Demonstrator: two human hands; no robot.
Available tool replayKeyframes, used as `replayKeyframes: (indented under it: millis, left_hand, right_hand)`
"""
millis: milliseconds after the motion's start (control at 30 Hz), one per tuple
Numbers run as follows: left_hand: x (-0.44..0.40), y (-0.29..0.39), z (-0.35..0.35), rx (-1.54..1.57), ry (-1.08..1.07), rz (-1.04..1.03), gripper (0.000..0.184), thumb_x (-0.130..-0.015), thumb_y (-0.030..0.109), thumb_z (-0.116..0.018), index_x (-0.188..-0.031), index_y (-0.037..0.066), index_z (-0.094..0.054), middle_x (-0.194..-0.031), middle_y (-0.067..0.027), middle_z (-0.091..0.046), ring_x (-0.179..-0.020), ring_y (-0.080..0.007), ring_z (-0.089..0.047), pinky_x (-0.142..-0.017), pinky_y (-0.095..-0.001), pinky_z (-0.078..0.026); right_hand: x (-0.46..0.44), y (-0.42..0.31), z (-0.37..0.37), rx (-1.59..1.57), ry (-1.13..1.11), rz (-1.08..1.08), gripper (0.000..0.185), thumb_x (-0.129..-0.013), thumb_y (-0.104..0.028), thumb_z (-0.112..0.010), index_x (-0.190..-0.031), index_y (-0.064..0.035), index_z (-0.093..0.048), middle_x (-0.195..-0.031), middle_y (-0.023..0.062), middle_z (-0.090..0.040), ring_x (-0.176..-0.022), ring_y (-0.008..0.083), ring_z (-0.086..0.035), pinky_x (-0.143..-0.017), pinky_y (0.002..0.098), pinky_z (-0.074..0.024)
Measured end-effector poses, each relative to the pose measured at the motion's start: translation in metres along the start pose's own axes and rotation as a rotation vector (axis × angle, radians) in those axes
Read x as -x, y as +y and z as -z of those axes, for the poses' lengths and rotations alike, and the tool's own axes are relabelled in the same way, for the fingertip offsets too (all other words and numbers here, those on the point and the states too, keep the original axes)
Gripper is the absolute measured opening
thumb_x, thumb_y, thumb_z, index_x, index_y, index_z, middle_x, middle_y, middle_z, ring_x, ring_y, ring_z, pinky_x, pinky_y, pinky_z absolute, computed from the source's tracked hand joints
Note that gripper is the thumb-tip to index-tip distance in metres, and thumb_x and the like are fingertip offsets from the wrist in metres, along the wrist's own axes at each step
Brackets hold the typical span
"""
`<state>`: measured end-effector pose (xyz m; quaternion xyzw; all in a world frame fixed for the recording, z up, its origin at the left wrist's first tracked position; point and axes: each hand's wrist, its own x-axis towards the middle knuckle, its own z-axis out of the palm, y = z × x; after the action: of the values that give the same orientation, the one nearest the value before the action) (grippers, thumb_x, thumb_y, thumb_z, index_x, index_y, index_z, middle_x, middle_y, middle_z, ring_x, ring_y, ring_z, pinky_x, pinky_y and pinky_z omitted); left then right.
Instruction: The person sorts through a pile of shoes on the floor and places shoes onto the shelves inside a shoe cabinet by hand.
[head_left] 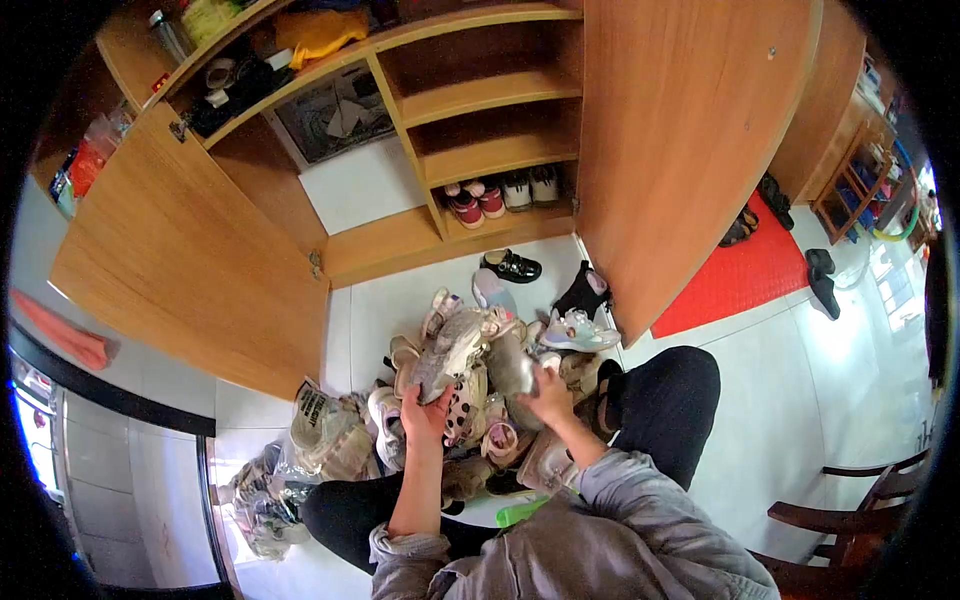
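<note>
My left hand [426,412] is closed on the lower end of a greyish-white shoe [447,352], which is tilted upward over a pile of footwear. On the right, my right hand [549,398] grips a second grey shoe [510,366] with a pale, fuzzy-looking end. Both shoes are close together, their far ends near each other. Beneath and around them lie several mixed shoes, among them a white shoe [386,425] and a pink-and-white one [499,438]. A black polka-dot item [463,410] shows between my hands.
An open wooden cabinet [490,100] stands ahead; red shoes [477,206] and black-and-white shoes [531,188] sit on its bottom shelf. Its doors [200,260] stand open at both sides. Plastic bags [262,505] lie left, a red mat [735,270] right, a dark chair [860,518] lower right.
</note>
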<state>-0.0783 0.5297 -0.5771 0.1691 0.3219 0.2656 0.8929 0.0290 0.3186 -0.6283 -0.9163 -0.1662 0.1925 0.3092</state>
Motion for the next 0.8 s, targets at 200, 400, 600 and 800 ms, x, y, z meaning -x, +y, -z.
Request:
replayKeyframes:
  millis: [200,400,600,800]
  left_hand:
    - [0.005,-0.003,0.008,0.056,-0.054,-0.024,0.039,-0.091,0.017,-0.036,-0.128,0.005,-0.036,-0.127,-0.0150,-0.043,-0.115,-0.0352,-0.044,-0.093,-0.0522,-0.042]
    - [0.001,-0.004,0.009,-0.032,-0.148,-0.093,0.038,-0.092,0.018,-0.034,-0.130,0.014,-0.034,-0.133,-0.0108,-0.036,-0.119,-0.0334,-0.039,-0.094,-0.0512,-0.041]
    - [0.000,-0.006,0.009,0.035,-0.066,-0.061,0.038,-0.091,0.017,-0.036,-0.129,0.012,-0.034,-0.130,-0.0114,-0.039,-0.117,-0.0347,-0.040,-0.093,-0.0538,-0.041]
    - [0.022,0.016,-0.025,-0.103,-0.125,-0.190,0.052,-0.079,0.001,-0.048,-0.128,0.009,-0.033,-0.115,-0.0138,-0.047,-0.104,-0.0328,-0.050,-0.083,-0.0533,-0.049]
  right_hand:
    - [0.014,0.007,-0.025,-0.116,0.095,0.047,0.108,-0.060,-0.034,-0.079,-0.139,-0.0029,-0.012,-0.140,0.0277,-0.015,-0.130,0.0410,-0.019,-0.106,0.0403,-0.0215]
    - [0.009,-0.005,0.010,-0.468,0.066,-0.251,0.086,-0.058,-0.030,-0.078,-0.124,0.0071,-0.037,-0.120,0.0247,-0.048,-0.109,0.0337,-0.049,-0.093,0.0364,-0.0380]
    - [-0.002,0.017,0.014,-0.399,0.487,-0.098,0.079,-0.056,-0.029,-0.078,-0.120,0.0035,-0.045,-0.111,0.0227,-0.052,-0.102,0.0355,-0.050,-0.090,0.0393,-0.0383]
    - [-0.009,0.008,0.075,-0.483,0.817,-0.052,0.079,-0.056,-0.023,-0.078,-0.120,0.0078,-0.042,-0.115,0.0252,-0.048,-0.109,0.0359,-0.046,-0.094,0.0388,-0.0349]
